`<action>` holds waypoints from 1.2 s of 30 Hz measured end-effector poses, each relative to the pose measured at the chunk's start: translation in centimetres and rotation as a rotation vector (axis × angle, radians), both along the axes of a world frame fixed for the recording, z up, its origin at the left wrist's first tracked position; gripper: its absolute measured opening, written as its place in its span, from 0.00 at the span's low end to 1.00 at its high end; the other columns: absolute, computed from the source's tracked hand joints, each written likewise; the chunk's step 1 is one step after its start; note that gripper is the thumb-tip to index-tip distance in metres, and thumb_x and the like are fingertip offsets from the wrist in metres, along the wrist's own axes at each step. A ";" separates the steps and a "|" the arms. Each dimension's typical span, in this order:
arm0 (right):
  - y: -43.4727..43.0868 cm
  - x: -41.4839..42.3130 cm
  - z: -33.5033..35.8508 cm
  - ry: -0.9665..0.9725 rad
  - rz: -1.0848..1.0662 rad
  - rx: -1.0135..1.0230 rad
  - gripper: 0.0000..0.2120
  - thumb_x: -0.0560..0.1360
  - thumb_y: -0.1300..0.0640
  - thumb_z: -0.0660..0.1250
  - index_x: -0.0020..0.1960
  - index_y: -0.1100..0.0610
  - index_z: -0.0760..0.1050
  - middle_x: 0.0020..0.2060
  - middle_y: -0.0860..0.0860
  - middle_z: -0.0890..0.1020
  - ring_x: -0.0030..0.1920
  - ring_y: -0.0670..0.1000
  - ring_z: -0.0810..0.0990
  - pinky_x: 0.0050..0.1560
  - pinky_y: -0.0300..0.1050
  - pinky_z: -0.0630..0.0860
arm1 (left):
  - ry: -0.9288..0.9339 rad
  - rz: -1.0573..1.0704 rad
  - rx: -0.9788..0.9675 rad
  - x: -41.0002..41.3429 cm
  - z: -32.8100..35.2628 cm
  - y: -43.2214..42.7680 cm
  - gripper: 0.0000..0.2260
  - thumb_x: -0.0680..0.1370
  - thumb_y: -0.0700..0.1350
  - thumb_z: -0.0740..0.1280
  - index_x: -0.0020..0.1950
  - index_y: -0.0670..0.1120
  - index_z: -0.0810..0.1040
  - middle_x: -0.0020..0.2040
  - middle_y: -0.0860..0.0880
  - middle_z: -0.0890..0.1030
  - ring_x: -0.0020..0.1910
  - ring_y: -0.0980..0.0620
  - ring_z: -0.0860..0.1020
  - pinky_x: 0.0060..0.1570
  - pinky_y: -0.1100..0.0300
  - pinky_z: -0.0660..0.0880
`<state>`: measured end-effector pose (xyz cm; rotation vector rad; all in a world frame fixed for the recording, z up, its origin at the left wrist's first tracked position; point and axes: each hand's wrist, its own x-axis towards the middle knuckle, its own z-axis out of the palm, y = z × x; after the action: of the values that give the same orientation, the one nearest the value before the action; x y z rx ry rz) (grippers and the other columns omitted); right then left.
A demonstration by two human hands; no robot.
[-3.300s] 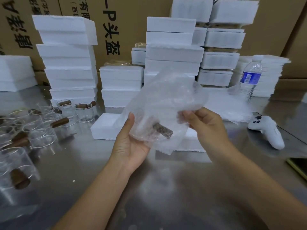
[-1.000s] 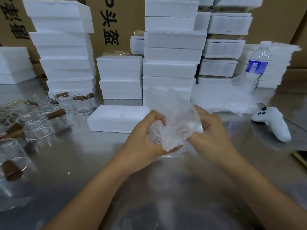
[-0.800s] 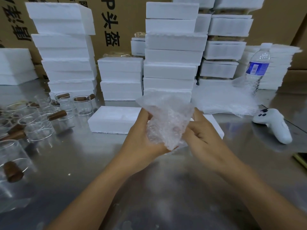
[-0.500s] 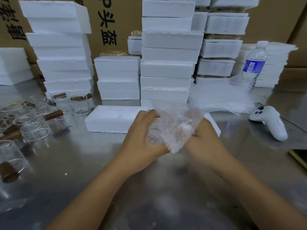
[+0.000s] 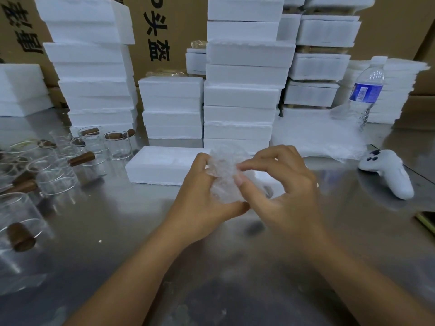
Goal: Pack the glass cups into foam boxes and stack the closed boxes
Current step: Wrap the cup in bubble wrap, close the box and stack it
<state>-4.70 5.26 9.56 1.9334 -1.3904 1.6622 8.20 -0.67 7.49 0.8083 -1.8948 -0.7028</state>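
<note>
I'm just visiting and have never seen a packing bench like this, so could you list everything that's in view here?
foam boxes: several stacks, white, along the back of the table
low foam box: one, white, lying flat just behind the hands
glass cups: many, clear with brown handles, on the left of the table
bubble-wrap sheets: a pile, clear, back right
bubble-wrap bundle: one, clear, held between the hands
water bottle: one, clear with a blue label, back right
controller: one, white, on the right of the table
cardboard cartons: brown with black print, behind the stacks
table: one, grey metal
left hand: grips the bundle
right hand: pinches the bundle
</note>
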 end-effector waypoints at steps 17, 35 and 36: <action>-0.4 -1.1 -0.5 -0.053 0.243 0.744 0.24 0.73 0.47 0.50 0.67 0.45 0.69 0.71 0.36 0.62 0.69 0.36 0.57 0.73 0.45 0.56 | -0.043 -0.054 -0.337 0.1 -0.5 -0.2 0.30 0.63 0.55 0.71 0.61 0.64 0.63 0.57 0.55 0.70 0.55 0.64 0.71 0.49 0.73 0.70; -1.8 -2.4 0.2 -0.544 0.214 0.597 0.05 0.77 0.52 0.62 0.46 0.47 0.77 0.36 0.42 0.82 0.34 0.45 0.80 0.40 0.37 0.75 | 0.310 0.041 0.060 0.2 0.3 -0.4 0.16 0.61 0.52 0.77 0.41 0.54 0.73 0.51 0.50 0.75 0.48 0.58 0.77 0.42 0.70 0.73; -1.8 -2.5 0.2 -0.557 0.232 0.610 0.07 0.78 0.54 0.62 0.44 0.49 0.77 0.32 0.42 0.80 0.30 0.45 0.78 0.40 0.40 0.74 | 0.304 0.004 0.083 0.2 0.4 -0.2 0.16 0.61 0.52 0.77 0.41 0.57 0.73 0.51 0.50 0.76 0.48 0.57 0.78 0.43 0.67 0.74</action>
<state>-7.23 3.44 9.76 2.0721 -2.1558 2.1944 8.35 -0.90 7.86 0.7116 -1.5986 -0.8550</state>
